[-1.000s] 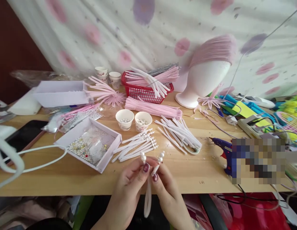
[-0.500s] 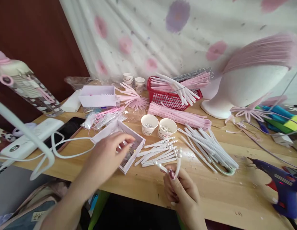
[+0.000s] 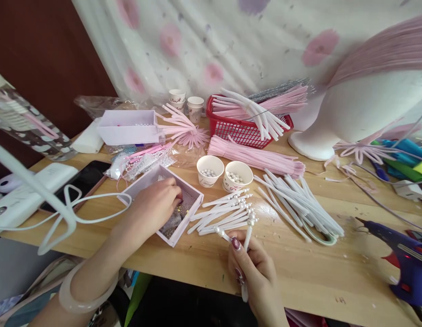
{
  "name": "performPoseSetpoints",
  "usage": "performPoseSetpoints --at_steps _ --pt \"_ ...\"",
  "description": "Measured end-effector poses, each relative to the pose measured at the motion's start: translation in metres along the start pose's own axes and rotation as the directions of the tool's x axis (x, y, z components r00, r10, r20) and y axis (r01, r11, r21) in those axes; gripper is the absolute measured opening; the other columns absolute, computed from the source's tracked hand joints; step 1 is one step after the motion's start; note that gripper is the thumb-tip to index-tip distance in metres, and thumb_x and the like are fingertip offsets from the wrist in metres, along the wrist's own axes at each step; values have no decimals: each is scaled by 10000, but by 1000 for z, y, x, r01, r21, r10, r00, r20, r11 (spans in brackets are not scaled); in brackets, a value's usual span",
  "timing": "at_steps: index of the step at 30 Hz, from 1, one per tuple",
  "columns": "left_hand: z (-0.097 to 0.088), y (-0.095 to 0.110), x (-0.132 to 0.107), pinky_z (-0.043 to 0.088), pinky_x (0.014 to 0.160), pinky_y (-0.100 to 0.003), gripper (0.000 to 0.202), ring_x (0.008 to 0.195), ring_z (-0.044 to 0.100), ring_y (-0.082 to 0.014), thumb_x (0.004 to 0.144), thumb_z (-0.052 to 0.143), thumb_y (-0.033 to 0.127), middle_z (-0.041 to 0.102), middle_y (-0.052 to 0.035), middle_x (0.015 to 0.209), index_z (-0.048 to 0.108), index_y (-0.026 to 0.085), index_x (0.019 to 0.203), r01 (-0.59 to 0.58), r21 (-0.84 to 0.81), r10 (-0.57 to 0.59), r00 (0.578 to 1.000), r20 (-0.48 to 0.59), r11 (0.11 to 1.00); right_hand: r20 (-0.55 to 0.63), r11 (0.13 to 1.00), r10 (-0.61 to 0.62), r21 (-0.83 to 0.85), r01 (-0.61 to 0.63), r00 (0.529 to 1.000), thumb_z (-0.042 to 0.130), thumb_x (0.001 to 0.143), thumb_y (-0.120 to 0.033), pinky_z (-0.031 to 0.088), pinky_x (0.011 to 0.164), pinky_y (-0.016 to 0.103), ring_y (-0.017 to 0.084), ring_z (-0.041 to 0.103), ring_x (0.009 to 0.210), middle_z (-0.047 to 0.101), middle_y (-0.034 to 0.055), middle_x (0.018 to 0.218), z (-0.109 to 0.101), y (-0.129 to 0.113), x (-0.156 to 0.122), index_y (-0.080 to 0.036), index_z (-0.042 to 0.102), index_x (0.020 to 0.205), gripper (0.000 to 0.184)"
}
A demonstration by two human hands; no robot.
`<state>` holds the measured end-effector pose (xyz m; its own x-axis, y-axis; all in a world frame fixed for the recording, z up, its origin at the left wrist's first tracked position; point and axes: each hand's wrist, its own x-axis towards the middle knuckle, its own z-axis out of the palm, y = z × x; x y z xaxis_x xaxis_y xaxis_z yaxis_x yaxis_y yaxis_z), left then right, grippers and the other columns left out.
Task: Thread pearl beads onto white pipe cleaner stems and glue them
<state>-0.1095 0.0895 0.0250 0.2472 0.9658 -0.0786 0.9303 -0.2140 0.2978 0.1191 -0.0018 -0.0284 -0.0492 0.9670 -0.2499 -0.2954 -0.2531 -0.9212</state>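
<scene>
My left hand [image 3: 156, 205] reaches into an open pale lilac box [image 3: 188, 224], its fingers curled down among small bags of beads [image 3: 173, 222]. Whatever its fingertips grip is hidden. Near the table's front edge, my right hand [image 3: 254, 269] is closed round white pipe cleaners [image 3: 247, 237], which stick up between thumb and fingers with pearl beads at their tips. Just beyond lies a fan of white pipe cleaners [image 3: 219, 218], also bead-tipped. Two paper cups of pearl beads, a left cup [image 3: 210, 171] and a right cup [image 3: 236, 177], stand behind it.
Loose white pipe cleaners [image 3: 301, 209] and a pink bundle [image 3: 256, 156] lie beyond. A red basket [image 3: 238, 131] stands at the back. On the right are a glue gun [image 3: 401, 254] and a foam head [image 3: 374, 104]. White cable [image 3: 95, 195] loops over a phone [image 3: 81, 181] on the left.
My left hand has lowered into the box, its fingers now down among the bags. My right hand keeps hold of the beaded pipe cleaners. The view has shifted slightly.
</scene>
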Motion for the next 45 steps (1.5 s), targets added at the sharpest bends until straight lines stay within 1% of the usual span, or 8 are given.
performPoseSetpoints --at_steps 7,10,13,16,18,21,29,45 --pt "-7 2 -3 502 775 -412 248 876 685 -287 949 460 182 713 -106 1030 678 188 832 10 -92 -18 997 -76 996 -23 998 25 57 -24 999 777 887 -562 240 440 201 74 324 466 429 -81 550 2 -2 -2 -191 698 909 379" --pt "-14 14 -21 532 753 -347 154 885 678 -240 961 539 282 725 -55 988 675 219 924 8 -409 -93 977 -190 913 -27 995 35 92 -32 999 809 870 -533 230 454 201 67 297 483 417 -80 581 2 -6 -3 -199 702 877 352" --pt "-13 39 -46 519 595 -252 116 683 626 -152 920 707 357 707 -2 861 691 243 907 4 -896 -261 957 -125 444 -8 993 -97 62 97 995 804 896 -472 218 452 211 69 291 496 442 -64 624 -1 -14 -9 -209 705 832 289" --pt "0 67 -61 503 535 -178 157 616 598 -80 908 777 342 708 18 864 710 226 826 22 -982 -162 985 53 -185 -67 966 -253 36 256 965 806 908 -415 222 464 233 87 341 535 488 -39 670 1 -25 -24 -223 708 800 241" --pt "12 82 -64 543 594 -161 147 668 637 -69 876 826 317 718 21 872 740 211 822 62 -909 -78 992 103 -412 -132 944 -319 41 327 938 807 912 -404 234 480 246 102 361 557 478 -40 659 7 -33 -35 -238 705 800 225" --pt "28 96 -63 599 783 -189 91 815 710 -93 878 829 274 754 11 904 777 203 857 108 -820 -12 990 139 -562 -177 918 -391 -3 397 903 785 935 -399 255 493 265 121 380 551 466 -46 623 19 -40 -47 -253 693 816 209" --pt "34 113 -61 582 898 -236 161 1022 738 -140 1013 641 248 789 -12 1011 752 204 905 229 -693 167 973 158 -684 -203 843 -530 -233 485 823 716 987 -310 389 548 298 149 479 556 576 -24 649 21 -26 -46 -261 658 841 164" --pt "38 122 -62 562 891 -233 164 986 730 -143 1010 655 260 798 -8 981 743 208 882 130 -809 25 990 141 -574 -29 692 -676 -366 622 736 613 867 20 516 643 238 125 649 672 621 -34 726 11 -31 -39 -233 635 916 258"
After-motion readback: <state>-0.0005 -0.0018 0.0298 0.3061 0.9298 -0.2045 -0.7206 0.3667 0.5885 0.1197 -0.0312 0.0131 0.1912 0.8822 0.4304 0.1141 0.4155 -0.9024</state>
